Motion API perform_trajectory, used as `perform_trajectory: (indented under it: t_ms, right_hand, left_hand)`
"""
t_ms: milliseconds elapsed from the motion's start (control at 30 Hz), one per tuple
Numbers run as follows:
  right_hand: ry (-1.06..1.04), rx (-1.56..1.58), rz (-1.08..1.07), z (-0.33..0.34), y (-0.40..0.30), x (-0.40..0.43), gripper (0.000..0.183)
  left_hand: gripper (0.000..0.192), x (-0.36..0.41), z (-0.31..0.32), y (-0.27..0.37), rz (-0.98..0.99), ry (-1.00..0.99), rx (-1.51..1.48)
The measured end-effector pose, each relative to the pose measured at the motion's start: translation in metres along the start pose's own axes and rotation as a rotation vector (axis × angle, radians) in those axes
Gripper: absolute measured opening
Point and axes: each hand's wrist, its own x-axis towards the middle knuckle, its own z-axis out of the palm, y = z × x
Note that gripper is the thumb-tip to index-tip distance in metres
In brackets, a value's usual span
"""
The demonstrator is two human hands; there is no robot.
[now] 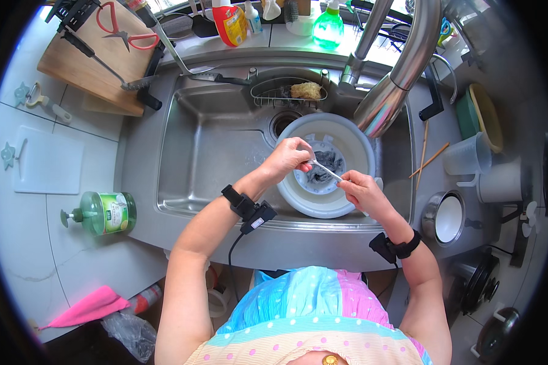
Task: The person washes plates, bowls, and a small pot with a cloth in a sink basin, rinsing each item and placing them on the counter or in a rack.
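Observation:
Over a pale plastic basin (297,203) in the sink, both my hands hold one light-coloured spoon (327,170). My left hand (288,159) pinches it at the bowl end, and my right hand (361,189) grips the end of its handle. Below the spoon, inside the basin, sits a smaller white bowl or plate (342,153) with a blue pattern. A dark grey, crumpled mass (325,164), perhaps a scouring pad or cloth, lies in it. The lower part of that mass is partly hidden by the spoon.
The steel faucet (388,102) hangs over the basin's far right rim. A wire rack (267,98) with a yellowish scrubber (306,91) is at the sink's back, beside a knife (219,78). Chopsticks (424,153) and a small pot (443,218) are on the right; a green soap bottle (107,213) lies left.

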Motion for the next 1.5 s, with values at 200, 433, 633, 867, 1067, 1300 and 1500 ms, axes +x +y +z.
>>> perform_trajectory:
  t_ms: [200, 433, 633, 867, 1067, 1300, 1500]
  right_hand:
    - [0.074, -0.099, -0.084, 0.004, 0.001, -0.001, 0.02]
    - [0.07, -0.034, -0.057, 0.007, 0.008, -0.003, 0.021]
    - [0.147, -0.267, -0.17, 0.014, 0.009, -0.008, 0.021]
    - [0.077, 0.058, -0.029, 0.011, 0.01, 0.002, 0.021]
    - [-0.072, 0.576, 0.18, 0.035, 0.042, 0.056, 0.013]
    - [-0.3, -0.068, 0.172, 0.019, 0.03, 0.101, 0.02]
    - [-0.095, -1.143, -0.262, 0.004, 0.114, 0.182, 0.044]
  left_hand:
    - [0.026, 0.001, 0.008, 0.0, 0.011, 0.002, -0.099]
    - [0.026, -0.001, 0.008, -0.002, 0.019, -0.031, -0.209]
    - [0.028, -0.004, 0.008, -0.003, 0.0, -0.048, -0.24]
    - [0.034, -0.011, 0.016, -0.002, -0.083, 0.057, -0.321]
    - [0.031, -0.002, 0.038, -0.04, -0.418, -0.286, -0.358]
    - [0.024, 0.004, 0.008, -0.051, -0.401, 0.208, -0.455]
    - [0.024, 0.003, -0.014, -0.062, -0.425, 0.18, -0.296]
